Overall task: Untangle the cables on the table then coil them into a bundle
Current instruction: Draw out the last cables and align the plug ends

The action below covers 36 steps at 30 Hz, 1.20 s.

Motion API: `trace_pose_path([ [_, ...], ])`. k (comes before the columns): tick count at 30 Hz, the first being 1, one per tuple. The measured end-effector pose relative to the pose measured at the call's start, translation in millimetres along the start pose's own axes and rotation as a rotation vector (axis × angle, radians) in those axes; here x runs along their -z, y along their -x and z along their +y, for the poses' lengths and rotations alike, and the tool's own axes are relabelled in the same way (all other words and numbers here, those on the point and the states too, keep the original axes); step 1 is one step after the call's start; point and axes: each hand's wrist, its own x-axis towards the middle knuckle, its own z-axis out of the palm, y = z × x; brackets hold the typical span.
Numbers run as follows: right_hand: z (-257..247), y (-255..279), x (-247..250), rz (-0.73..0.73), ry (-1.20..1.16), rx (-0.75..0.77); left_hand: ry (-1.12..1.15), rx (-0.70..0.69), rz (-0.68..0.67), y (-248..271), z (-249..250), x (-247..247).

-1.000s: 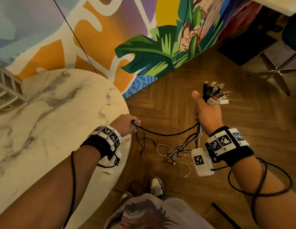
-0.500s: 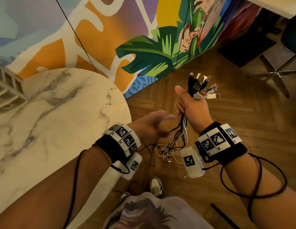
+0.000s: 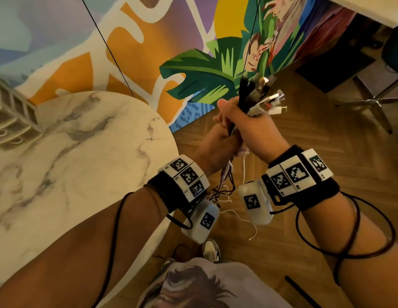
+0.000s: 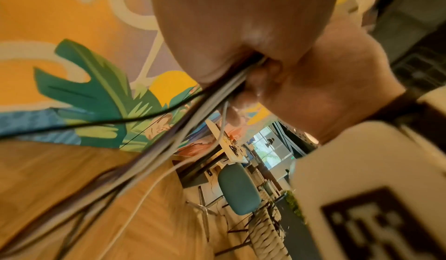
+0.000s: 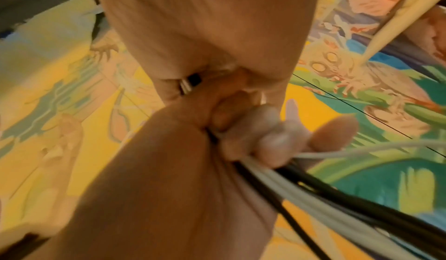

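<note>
My right hand [image 3: 244,117] grips a bunch of black and white cables [image 3: 227,181] just below their plug ends [image 3: 263,94], which stick up out of the fist. My left hand [image 3: 219,141] holds the same bunch directly under the right hand, touching it. The cables hang down between my wrists over the floor, and thin white loose ends [image 3: 249,221] trail below. In the left wrist view the cables [image 4: 183,128] run out of the left hand [image 4: 241,35] toward the lower left. The right wrist view shows curled fingers [image 5: 277,140] wrapped round the cables [image 5: 313,188].
A round marble table [image 3: 82,163] stands at my left, its edge close to my left forearm. A slatted rack [image 3: 11,116] sits at its far left. A painted wall [image 3: 149,52] lies beyond, and a chair base [image 3: 371,101] stands on the wooden floor at right.
My left hand let go of the black cable it held out near the table, swung right and gripped the bunch under my right hand. The right hand rose and moved left.
</note>
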Motion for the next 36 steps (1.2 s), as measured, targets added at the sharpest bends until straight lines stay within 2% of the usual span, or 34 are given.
trace_pose_path([
  [2,9,1,-4,-0.068,-0.086,-0.055,0.034,0.047,0.113,1,3,3],
  [5,26,9,-22,-0.310,-0.288,-0.110,0.176,0.140,0.227,3,15,18],
  [10,37,13,-47,-0.405,-0.319,-0.190,0.249,0.071,0.147,6,37,41],
  [13,32,8,-60,-0.412,-0.273,-0.136,0.029,-0.002,0.127,9,44,53],
  [17,42,-2,-82,-0.440,0.029,-0.059,-0.302,-0.041,0.188,15,49,73],
  [22,101,-2,-86,-0.362,0.294,-0.270,-0.507,-0.090,0.426,15,69,119],
  [29,156,7,-65,-0.218,0.516,-0.551,-0.839,-0.254,0.573,24,104,164],
  [31,163,5,-62,-0.206,0.523,-0.600,-0.882,-0.282,0.577,25,105,174],
  [33,160,0,-65,-0.203,0.496,-0.636,-1.036,-0.317,0.546,28,99,175],
  [36,146,-11,-75,-0.156,0.386,-0.606,-1.198,-0.361,0.324,33,80,172],
])
